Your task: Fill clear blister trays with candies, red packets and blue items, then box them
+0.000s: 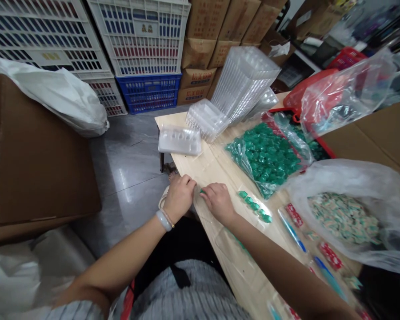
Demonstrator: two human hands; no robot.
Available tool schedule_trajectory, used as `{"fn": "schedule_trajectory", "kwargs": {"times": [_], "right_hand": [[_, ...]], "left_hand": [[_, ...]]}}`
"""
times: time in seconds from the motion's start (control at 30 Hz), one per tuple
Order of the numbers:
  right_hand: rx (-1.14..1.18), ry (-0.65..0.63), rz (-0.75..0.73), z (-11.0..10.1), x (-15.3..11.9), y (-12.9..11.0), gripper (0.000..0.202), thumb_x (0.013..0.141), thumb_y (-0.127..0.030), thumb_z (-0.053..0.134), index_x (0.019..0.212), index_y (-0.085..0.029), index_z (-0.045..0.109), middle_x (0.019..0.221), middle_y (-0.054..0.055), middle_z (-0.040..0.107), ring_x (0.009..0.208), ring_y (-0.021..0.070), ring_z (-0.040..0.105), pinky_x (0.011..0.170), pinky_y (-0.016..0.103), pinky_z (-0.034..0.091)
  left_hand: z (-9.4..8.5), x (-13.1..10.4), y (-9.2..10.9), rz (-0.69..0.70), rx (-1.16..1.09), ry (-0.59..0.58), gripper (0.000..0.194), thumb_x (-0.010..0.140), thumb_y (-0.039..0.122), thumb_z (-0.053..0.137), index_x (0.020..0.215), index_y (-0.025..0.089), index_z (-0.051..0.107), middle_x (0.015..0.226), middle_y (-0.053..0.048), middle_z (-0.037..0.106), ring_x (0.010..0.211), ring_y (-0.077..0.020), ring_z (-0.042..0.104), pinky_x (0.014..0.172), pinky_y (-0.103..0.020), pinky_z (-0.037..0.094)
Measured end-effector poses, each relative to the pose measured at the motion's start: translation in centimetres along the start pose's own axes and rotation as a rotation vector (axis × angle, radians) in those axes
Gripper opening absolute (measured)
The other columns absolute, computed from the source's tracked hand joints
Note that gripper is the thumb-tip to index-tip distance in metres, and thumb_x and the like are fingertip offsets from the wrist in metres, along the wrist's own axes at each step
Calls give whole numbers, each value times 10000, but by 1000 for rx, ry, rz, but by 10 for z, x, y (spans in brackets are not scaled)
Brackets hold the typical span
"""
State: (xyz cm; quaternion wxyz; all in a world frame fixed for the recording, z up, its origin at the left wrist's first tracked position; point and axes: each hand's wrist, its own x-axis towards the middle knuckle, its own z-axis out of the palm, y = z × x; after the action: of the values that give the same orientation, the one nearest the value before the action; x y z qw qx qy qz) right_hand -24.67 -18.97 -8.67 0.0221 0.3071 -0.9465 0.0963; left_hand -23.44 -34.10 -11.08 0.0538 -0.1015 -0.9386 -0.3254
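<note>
Both hands meet over the near edge of the wooden table. My left hand (180, 198), with a pale bangle at its wrist, is closed, fingertips bent together beside a clear plastic edge; what it grips is too hidden to name. My right hand (220, 202) pinches a small green piece (202, 192), mostly covered by the fingers. Just right of that hand lies a clear plastic tray (248, 193) with several shiny green pieces (254, 206) in a row. Farther back, a clear bag (268, 189) holds a heap of green pieces (270, 151).
Stacked clear trays (240, 84) stand at the table's far end, beside a white tray (180, 141). Rightward are a bag of patterned pieces (343, 218), blue pens (291, 231) and red packets (330, 255). A cardboard box (43, 160) and crates (150, 93) stand leftward.
</note>
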Motion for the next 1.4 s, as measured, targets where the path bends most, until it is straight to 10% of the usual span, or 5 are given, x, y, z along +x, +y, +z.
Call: {"fn": "schedule_trajectory", "kwargs": {"times": [1.0, 1.4], "right_hand": [[475, 137, 204, 9, -14, 9, 174, 818, -262, 449, 899, -196, 589, 843, 61, 619, 824, 184, 548, 750, 350, 416], [64, -63, 153, 3, -2, -9, 177, 807, -257, 483, 905, -161, 594, 833, 92, 573, 829, 230, 486, 710, 362, 348]], "left_hand": [[0, 1, 2, -14, -5, -25, 141, 802, 103, 429, 814, 175, 550, 878, -50, 480, 885, -169, 469, 780, -327, 407], [-3, 2, 4, -17, -8, -26, 157, 806, 110, 418, 830, 171, 561, 876, -51, 482, 874, -167, 474, 786, -323, 405]]}}
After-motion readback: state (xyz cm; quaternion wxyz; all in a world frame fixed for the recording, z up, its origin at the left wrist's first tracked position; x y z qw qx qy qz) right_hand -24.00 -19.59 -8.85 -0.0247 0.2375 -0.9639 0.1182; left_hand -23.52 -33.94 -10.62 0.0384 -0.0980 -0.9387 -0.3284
